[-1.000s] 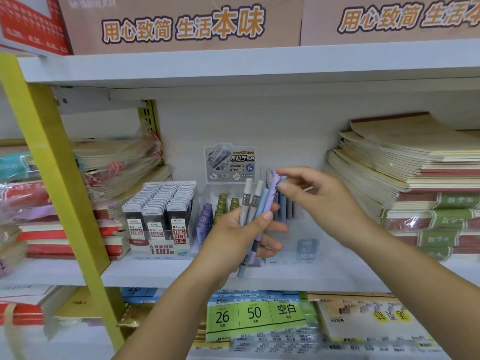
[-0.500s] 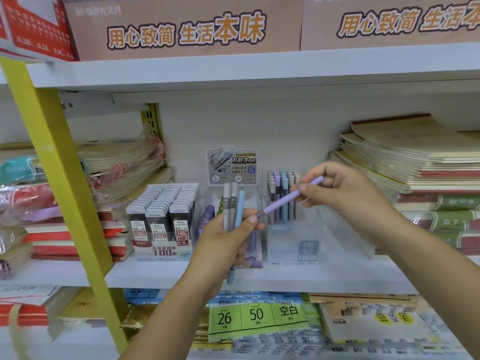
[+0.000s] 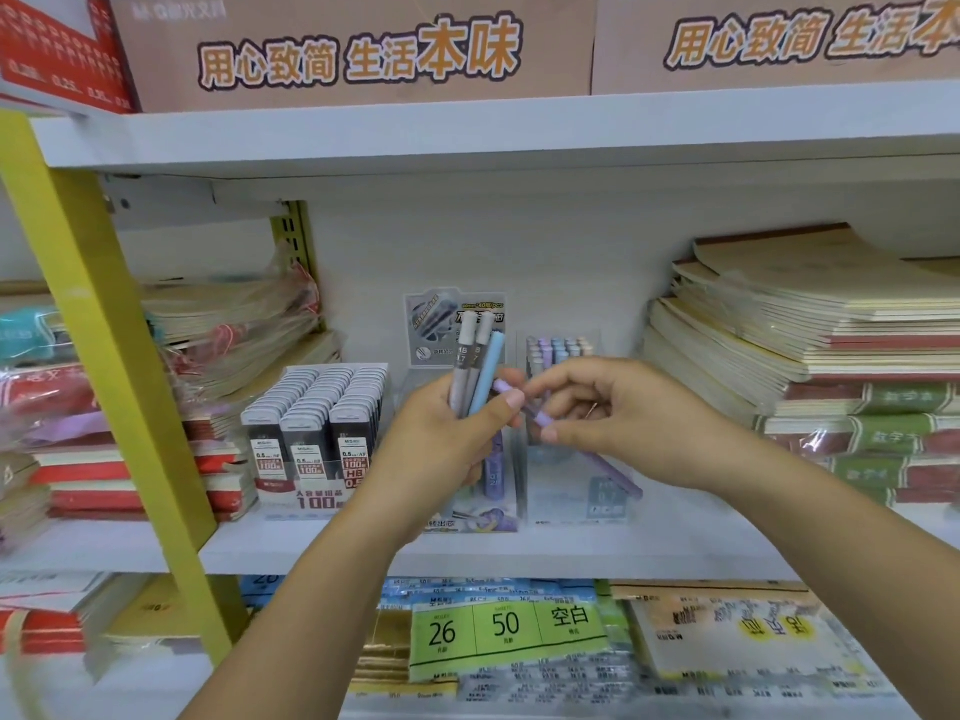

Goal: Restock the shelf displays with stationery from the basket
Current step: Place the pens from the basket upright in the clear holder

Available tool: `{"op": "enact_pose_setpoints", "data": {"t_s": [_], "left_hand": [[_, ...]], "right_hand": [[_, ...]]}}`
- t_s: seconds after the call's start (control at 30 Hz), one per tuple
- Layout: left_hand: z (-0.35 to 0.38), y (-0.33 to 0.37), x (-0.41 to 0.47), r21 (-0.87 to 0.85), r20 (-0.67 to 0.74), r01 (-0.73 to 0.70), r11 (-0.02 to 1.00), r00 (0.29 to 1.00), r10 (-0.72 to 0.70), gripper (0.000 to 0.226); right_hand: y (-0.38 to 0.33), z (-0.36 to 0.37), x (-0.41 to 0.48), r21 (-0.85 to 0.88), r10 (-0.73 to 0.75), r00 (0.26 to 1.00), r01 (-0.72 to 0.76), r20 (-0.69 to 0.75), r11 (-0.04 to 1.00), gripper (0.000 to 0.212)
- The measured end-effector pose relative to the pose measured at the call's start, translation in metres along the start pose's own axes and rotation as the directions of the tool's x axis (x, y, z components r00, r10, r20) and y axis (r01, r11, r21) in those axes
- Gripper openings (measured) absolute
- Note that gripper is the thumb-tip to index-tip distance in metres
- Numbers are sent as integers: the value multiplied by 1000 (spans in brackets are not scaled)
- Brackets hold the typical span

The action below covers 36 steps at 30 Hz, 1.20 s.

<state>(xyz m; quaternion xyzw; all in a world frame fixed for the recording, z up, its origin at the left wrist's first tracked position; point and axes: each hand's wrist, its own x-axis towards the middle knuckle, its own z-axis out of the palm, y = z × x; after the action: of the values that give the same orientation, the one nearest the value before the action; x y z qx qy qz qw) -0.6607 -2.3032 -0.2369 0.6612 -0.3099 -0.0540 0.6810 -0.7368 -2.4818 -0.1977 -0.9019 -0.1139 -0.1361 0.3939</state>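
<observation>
— At shelf left, what's stocked?
— Past the yellow upright (image 3: 104,324): wrapped notebooks (image 3: 228,324), then the lead-refill box (image 3: 317,423), tubes in rows. Not part of this step.
— Grip, left side?
— The left hand (image 3: 441,449) is fisted round the pen bundle (image 3: 475,366): two grey + one blue, held upright. Prob. kept as reserve stock so pens can be drawn off one at a time.
— Right side?
— The right hand (image 3: 623,423) pinches the purple pen (image 3: 540,419) btwn thumb & fingertips. The pen is aslant, lower end toward the clear holder (image 3: 571,506). Likely being routed to its colour row.
— Obstructions?
— Pastel pens (image 3: 558,348) stand at the holder's rear. Both hands mask its mouth, so free slots: cannot tell. The notebook stack (image 3: 805,345) sits near the holder on the right and may limit wrist room. Basket: not in view.
</observation>
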Motion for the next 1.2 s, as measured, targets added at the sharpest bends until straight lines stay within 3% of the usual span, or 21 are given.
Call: {"op": "enact_pose_setpoints", "data": {"t_s": [0.13,0.2,0.3,0.47,0.97,1.1,1.2], "left_hand": [[-1,-11,-2,37,-67,28,999,997,-25,9],[1,-18,-4,38,-83,55,998,995,-52,10],[4,-24,-6,36,-86,54,998,995,-51,11],[4,-24,-6,83,-69,29,996,997,-23,13],[1,-28,-8,156,-49,15,988,999,-7,14],[0,-28,-8,66,-37,78,995,996,-76,15],[-2,-28,-9,-92,30,131,987,991,-129,21]], "right_hand": [[0,-18,2,250,-56,964,123,-261,960,63],[2,-24,7,182,-123,918,203,-377,962,66],[13,-21,18,29,-159,880,192,-447,981,56],[41,0,30,-176,-197,880,132,-432,975,46],[54,10,42,-438,-241,882,45,-404,898,40],[53,9,41,-642,-285,877,-35,-388,766,29],[49,7,40,-649,-212,899,-99,-384,755,26]]}}
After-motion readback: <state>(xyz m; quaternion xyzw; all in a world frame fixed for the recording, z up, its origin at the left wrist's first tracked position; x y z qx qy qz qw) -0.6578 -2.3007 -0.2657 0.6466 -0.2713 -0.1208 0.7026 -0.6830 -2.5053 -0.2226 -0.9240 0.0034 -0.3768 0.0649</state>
